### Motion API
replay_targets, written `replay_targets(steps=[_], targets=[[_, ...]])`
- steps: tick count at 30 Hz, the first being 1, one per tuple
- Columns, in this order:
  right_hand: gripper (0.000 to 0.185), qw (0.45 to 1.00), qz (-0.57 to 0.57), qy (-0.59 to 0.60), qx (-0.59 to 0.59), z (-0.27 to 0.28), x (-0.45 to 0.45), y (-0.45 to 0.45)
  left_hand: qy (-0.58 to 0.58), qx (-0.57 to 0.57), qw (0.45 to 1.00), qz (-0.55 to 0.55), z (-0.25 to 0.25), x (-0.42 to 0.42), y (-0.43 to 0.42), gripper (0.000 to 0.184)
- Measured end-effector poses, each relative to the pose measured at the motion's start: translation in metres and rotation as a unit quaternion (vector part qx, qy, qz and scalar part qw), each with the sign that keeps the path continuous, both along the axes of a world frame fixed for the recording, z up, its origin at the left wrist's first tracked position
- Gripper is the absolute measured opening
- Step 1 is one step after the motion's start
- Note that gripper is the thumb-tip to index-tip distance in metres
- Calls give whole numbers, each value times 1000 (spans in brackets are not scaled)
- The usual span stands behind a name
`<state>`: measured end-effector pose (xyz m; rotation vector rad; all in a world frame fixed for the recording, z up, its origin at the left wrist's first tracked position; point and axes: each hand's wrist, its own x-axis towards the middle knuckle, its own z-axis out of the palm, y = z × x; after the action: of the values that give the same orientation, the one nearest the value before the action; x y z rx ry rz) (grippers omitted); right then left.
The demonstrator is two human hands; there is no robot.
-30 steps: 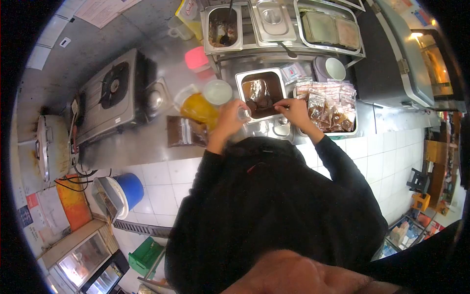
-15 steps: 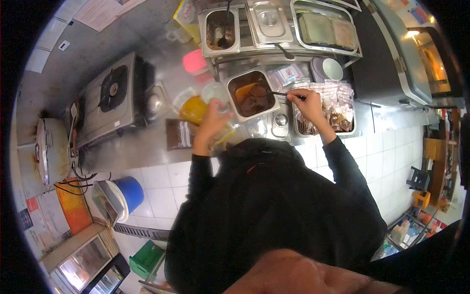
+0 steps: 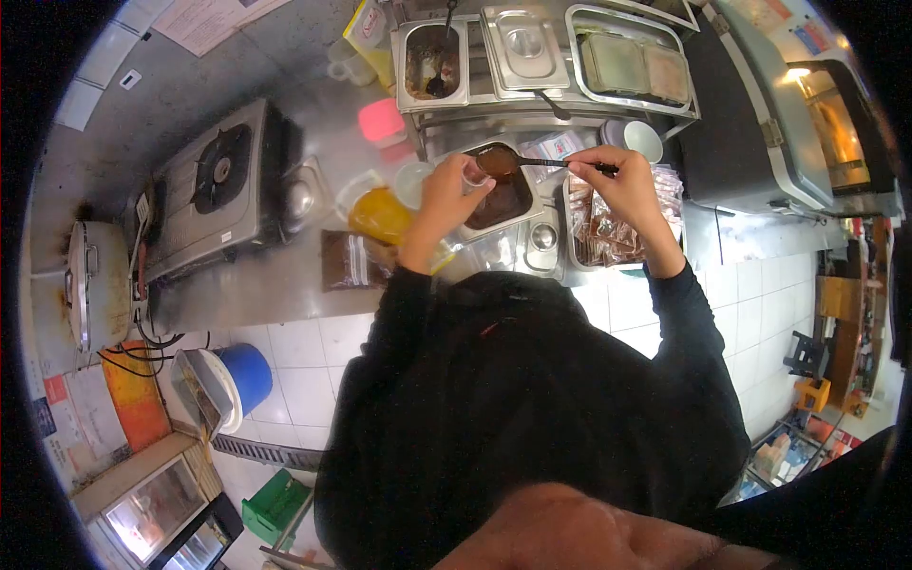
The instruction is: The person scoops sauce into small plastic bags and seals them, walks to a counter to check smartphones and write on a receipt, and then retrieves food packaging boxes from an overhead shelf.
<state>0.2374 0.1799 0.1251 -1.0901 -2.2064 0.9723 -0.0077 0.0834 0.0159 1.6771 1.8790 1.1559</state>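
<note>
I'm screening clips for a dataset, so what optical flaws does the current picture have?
Head view: fisheye distortion bows the steel counter, with black corners; head view: pale glare washes over its metal; head view: the lit opening at right glows orange-white; head view: the black clothing loses most detail; head view: the left hand's clear cup is indistinct.

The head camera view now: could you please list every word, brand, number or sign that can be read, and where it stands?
No text reads clearly.
White paper notice on wall: too small.
Yellow plastic packet: red marking, blurred.
White label on black-and-grey stove: too small.
Clear plastic packets of brown contents: print blurred.
</note>
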Motion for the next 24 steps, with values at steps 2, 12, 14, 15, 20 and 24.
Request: replay_targets(steps=[2,12,14,15,20,24], targets=[[13,999,3,7,40,4,-2,-2,31,19,999,-1,-16,-1,12,45],[16,929,6,-30,368,5,-6,-11,-19,2,1000,-19,4,8,13,53],[20,915,8,-32,401,8,-5,-14,-34,-1,999,-21,6,9,12,52],[22,909,9,-28,415,12,-5,-16,-41,-3,999,-22,6,10,12,51],[25,891,13,-21,454,13,-5,-19,-68,-1,998,-9,9,12,9,51],[25,889,17,-21,458,3,-7,-15,-102,-1,995,-15,11,12,8,51]])
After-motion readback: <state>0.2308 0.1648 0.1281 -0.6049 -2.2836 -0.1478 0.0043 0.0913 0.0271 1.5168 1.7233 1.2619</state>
